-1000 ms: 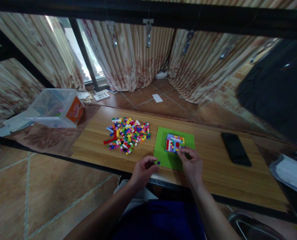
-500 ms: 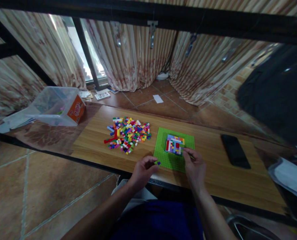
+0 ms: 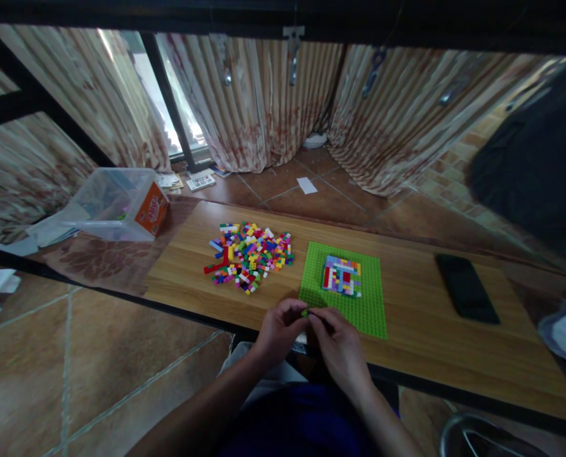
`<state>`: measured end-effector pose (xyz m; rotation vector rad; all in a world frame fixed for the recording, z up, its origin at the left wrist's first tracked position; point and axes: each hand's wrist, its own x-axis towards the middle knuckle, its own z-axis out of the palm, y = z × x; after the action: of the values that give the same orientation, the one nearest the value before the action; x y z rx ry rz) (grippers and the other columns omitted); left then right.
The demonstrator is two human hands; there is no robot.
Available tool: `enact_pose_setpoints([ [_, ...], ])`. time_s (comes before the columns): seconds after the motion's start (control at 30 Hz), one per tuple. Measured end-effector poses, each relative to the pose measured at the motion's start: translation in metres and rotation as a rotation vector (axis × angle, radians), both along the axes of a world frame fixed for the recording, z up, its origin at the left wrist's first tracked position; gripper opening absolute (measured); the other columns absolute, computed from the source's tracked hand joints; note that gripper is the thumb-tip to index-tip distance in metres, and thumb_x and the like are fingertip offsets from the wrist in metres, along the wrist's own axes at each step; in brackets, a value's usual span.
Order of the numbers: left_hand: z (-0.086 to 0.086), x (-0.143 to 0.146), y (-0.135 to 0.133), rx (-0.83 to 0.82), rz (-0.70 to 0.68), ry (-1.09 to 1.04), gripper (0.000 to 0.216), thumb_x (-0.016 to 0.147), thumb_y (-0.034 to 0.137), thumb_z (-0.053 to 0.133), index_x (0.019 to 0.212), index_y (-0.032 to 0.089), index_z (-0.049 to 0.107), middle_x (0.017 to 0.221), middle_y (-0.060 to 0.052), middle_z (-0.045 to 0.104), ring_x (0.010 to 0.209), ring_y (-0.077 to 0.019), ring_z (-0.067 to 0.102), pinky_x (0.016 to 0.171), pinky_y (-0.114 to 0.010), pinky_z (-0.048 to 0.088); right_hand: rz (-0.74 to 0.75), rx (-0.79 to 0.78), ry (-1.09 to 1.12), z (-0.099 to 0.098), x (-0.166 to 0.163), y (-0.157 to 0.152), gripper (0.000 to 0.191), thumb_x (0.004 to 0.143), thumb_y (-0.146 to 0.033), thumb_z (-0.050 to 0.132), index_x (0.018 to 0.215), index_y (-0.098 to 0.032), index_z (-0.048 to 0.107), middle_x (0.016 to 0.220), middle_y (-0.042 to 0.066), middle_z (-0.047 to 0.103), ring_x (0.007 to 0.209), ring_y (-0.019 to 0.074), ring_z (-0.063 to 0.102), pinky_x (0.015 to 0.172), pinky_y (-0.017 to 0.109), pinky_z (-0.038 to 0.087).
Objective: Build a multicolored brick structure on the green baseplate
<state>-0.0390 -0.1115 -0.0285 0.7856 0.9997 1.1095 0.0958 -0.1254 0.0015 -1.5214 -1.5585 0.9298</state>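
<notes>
My left hand (image 3: 282,329) is closed in a pinch on a small green toy brick (image 3: 304,312), just off the near left corner of the green baseplate (image 3: 368,311). My right hand (image 3: 339,343) meets it there, its thumb and forefinger pressed together at the same spot; whatever lies between those fingertips is too small to make out. On the baseplate stands a low, roughly square brick build (image 3: 342,277) in red, white, yellow, blue and lilac. Neither hand touches this build.
Left of the baseplate, loose colourful toy bricks (image 3: 254,254) lie heaped on the wooden table (image 3: 426,336). A black phone (image 3: 467,289) lies to the right. Beyond the left end stands a clear plastic box (image 3: 114,203) with an orange label. A dark bar (image 3: 245,19) crosses overhead.
My right hand has left the brick build and come left and nearer to me, joining my left hand. The view has shifted slightly; the purple brick seen at my left fingertips is now hidden.
</notes>
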Motion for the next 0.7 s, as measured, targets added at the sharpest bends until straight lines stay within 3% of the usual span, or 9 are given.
enact_pose_setpoints([
  [0.2, -0.003, 0.002, -0.005, 0.052, 0.007, 0.093, 0.023, 0.071, 0.022, 0.076, 0.091, 0.017, 0.067, 0.086, -0.002, 0.067, 0.081, -0.015, 0.061, 0.079, -0.026, 0.048, -0.01, 0.021, 0.021, -0.004, 0.001, -0.004, 0.025, 0.092, -0.039, 0.052, 0.09, -0.024, 0.073, 0.088, 0.004, 0.069, 0.082, 0.0191, 0.065, 0.073, 0.031, 0.051],
  [0.4, -0.002, 0.003, -0.005, 0.04, 0.007, 0.146, 0.02, 0.07, 0.018, 0.073, 0.089, 0.017, 0.067, 0.079, -0.001, 0.066, 0.075, -0.0138, 0.06, 0.073, -0.025, 0.047, -0.088, 0.171, -0.121, -0.011, 0.01, -0.004, 0.024, 0.092, -0.038, 0.053, 0.095, -0.023, 0.073, 0.094, 0.006, 0.07, 0.087, 0.0197, 0.066, 0.08, 0.034, 0.052],
  [0.57, 0.003, 0.001, -0.004, 0.002, -0.037, 0.151, 0.021, 0.071, 0.019, 0.072, 0.091, 0.017, 0.066, 0.076, -0.001, 0.065, 0.072, -0.013, 0.058, 0.066, -0.023, 0.045, -0.216, 0.333, -0.342, -0.011, 0.037, 0.016, 0.03, 0.093, -0.04, 0.05, 0.099, -0.022, 0.074, 0.099, 0.01, 0.07, 0.093, 0.0236, 0.064, 0.086, 0.041, 0.051],
  [0.7, 0.002, 0.0, -0.005, -0.001, -0.044, 0.17, 0.023, 0.071, 0.021, 0.073, 0.093, 0.018, 0.067, 0.075, -0.001, 0.064, 0.071, -0.013, 0.057, 0.064, -0.022, 0.044, -0.201, 0.38, -0.403, -0.005, 0.052, 0.036, 0.03, 0.092, -0.041, 0.051, 0.101, -0.024, 0.074, 0.101, 0.01, 0.069, 0.097, 0.0241, 0.062, 0.09, 0.044, 0.049],
])
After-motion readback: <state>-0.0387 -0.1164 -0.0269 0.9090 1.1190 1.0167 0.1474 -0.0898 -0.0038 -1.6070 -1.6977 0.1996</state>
